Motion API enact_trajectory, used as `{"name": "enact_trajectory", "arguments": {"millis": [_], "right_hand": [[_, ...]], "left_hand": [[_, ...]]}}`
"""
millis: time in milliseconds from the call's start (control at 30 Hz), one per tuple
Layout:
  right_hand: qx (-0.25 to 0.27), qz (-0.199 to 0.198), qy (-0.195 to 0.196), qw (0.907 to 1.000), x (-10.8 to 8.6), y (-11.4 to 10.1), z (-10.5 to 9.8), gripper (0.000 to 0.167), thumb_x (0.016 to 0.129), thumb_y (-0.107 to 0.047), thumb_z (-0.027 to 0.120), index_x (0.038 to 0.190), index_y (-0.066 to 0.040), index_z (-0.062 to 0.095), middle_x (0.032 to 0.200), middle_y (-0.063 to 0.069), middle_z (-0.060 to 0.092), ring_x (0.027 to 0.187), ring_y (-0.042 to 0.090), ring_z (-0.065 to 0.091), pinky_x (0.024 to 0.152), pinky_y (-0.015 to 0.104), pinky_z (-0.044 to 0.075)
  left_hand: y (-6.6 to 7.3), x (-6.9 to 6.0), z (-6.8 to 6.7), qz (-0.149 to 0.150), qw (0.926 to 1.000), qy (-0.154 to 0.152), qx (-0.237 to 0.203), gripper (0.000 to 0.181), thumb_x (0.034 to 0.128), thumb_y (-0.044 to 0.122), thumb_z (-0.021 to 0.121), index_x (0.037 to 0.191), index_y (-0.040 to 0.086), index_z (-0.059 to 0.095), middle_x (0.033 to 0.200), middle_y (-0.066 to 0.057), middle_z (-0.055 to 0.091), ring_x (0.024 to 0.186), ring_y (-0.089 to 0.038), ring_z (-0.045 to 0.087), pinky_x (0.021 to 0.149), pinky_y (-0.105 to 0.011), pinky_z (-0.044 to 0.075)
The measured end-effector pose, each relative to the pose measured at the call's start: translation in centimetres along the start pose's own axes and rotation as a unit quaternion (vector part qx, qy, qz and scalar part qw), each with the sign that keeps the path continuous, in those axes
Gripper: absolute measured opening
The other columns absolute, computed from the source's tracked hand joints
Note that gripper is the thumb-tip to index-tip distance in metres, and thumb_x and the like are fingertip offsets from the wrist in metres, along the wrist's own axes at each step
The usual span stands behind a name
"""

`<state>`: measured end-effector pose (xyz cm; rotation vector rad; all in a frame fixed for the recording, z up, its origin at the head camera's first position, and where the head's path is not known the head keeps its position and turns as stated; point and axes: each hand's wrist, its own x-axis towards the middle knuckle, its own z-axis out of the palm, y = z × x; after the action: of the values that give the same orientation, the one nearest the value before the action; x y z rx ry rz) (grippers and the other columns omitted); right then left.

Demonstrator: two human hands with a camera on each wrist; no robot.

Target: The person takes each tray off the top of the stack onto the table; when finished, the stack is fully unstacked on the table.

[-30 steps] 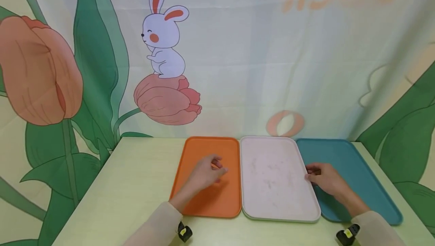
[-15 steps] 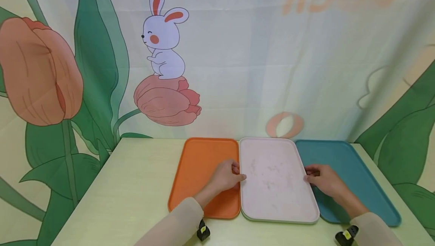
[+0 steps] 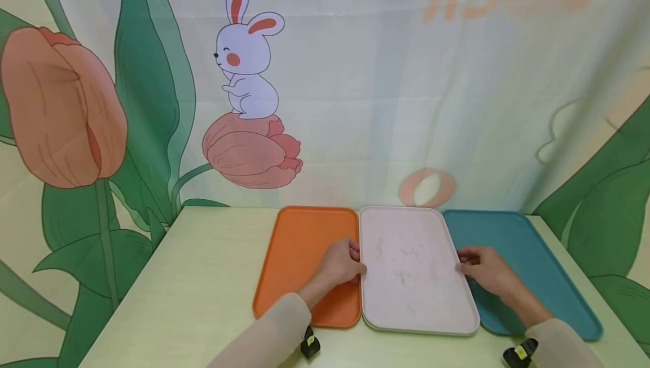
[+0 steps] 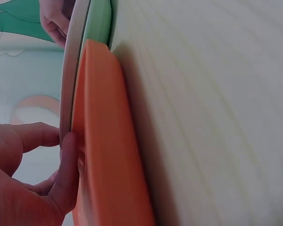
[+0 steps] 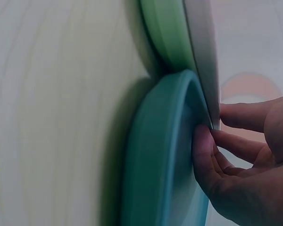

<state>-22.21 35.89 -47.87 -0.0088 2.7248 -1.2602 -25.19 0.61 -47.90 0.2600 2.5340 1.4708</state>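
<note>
A pale pink tray lies in the middle of the table, stacked on a light green tray whose rim shows below it in both wrist views. My left hand pinches the pink tray's left edge, thumb over the rim and fingers bent beneath. At the opposite edge, my right hand grips it likewise, its fingertips partly hidden. Under my left hand is an orange tray; a teal tray lies under my right hand.
The pale yellow table extends left of the orange tray. Behind it hangs a curtain printed with a rabbit and tulips, close to the trays' far edges.
My left hand has moved right from above the orange tray and taken hold of the pink tray's left edge. The right hand has stayed at its edge.
</note>
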Motion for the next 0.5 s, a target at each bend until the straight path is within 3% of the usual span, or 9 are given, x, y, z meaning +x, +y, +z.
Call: {"name": "enact_trajectory", "arguments": {"millis": [233,367,500], "right_hand": [[0.017,0.01,-0.015,0.9997,0.18,0.38,-0.13,0.048,0.108,-0.011,0.062,0.142,0.02,0.049,0.124,0.027,0.064,0.109,0.034,0.066,0.085,0.04,0.062],[0.02,0.006,-0.014,0.9997,0.09,0.51,-0.07,0.046,0.11,-0.011,0.058,0.143,0.019,0.049,0.128,0.03,0.062,0.112,0.037,0.066,0.087,0.043,0.062],[0.018,0.002,-0.012,0.9998,-0.07,0.56,0.02,0.044,0.111,-0.009,0.054,0.144,0.018,0.049,0.131,0.03,0.061,0.113,0.038,0.066,0.087,0.043,0.062]], "left_hand": [[0.17,0.09,-0.29,-0.006,0.9999,0.012,-0.009,0.032,0.0866,0.002,0.08,0.114,-0.003,0.063,0.092,-0.007,0.06,0.063,-0.019,0.065,0.057,-0.03,0.061],[0.16,0.21,-0.48,-0.019,0.997,0.007,-0.074,0.033,0.0885,0.001,0.079,0.117,-0.004,0.064,0.097,-0.009,0.062,0.067,-0.02,0.066,0.059,-0.035,0.063],[-0.33,0.25,-0.87,-0.024,0.9889,0.0,-0.147,0.035,0.0912,0.001,0.076,0.124,-0.005,0.066,0.103,-0.011,0.064,0.072,-0.022,0.068,0.064,-0.04,0.065]]}}
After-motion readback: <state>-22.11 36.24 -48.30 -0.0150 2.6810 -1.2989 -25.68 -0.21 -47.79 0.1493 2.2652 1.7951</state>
